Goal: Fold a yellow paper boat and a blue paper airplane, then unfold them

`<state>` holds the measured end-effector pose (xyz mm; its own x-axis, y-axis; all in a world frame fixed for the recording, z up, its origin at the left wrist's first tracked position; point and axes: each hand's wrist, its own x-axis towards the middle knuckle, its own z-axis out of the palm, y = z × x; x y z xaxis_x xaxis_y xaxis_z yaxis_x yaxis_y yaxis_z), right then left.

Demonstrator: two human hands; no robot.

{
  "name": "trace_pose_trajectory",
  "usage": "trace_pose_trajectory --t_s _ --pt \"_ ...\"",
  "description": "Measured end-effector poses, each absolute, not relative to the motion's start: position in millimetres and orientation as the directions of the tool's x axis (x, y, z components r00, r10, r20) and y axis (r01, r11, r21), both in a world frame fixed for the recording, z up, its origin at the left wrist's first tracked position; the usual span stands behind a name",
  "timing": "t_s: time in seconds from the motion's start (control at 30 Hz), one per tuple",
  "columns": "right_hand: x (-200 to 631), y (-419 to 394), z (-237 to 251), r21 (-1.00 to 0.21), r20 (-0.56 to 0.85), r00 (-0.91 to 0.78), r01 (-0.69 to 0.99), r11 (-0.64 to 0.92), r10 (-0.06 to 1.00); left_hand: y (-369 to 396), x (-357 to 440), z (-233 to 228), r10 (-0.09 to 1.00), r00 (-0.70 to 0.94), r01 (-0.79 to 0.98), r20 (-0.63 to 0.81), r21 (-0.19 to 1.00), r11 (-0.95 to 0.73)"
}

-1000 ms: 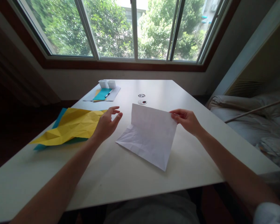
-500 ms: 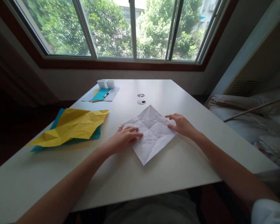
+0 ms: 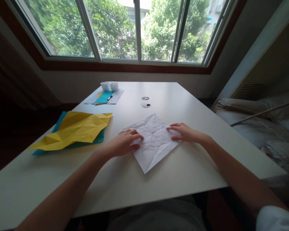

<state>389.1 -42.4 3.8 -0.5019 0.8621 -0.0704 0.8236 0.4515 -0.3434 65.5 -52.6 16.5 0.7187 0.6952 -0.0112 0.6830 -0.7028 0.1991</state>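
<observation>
A creased white sheet of paper lies on the table like a diamond, one corner toward me and one away. My left hand rests on its left corner, fingers stretched out over the surface. On the right side my right hand lies across the paper's edge, its fingers apart and extended inward. Neither hand grips anything. Fold lines cross the middle of the sheet, which looks almost flat.
To the left, a crumpled yellow sheet covers part of a teal sheet on the white table. Farther back are two small white boxes, a pen and teal paper. Two round table inserts lie beyond the white paper.
The white paper has slid slightly toward me and its centre looks flatter. My right hand has moved inward onto the sheet; my left hand has shifted a little left.
</observation>
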Motion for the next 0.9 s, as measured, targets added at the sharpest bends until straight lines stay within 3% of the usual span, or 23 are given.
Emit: trace_pose_trajectory --t_s 0.17,0.3,0.5,0.9 --pt "401.4 -33.6 1.5 -0.325 -0.021 -0.436 0.854 0.406 0.9 -47.5 61.0 14.3 0.687 0.726 0.662 0.031 0.24 -0.71" --pt "399.5 -33.3 2.0 -0.376 -0.001 -0.416 0.843 0.385 0.91 -30.3 47.4 2.4 0.806 0.564 0.779 0.179 0.21 -0.592" --pt "396.8 -33.9 3.7 -0.422 -0.013 -0.378 0.842 0.337 0.926 -10.1 29.9 -7.5 0.891 0.432 0.813 0.14 0.367 -0.452" --pt "392.8 -22.1 5.3 -0.517 -0.074 -0.376 0.806 0.287 0.924 -8.3 29.6 -1.8 0.898 0.427 0.785 0.11 0.448 -0.428"
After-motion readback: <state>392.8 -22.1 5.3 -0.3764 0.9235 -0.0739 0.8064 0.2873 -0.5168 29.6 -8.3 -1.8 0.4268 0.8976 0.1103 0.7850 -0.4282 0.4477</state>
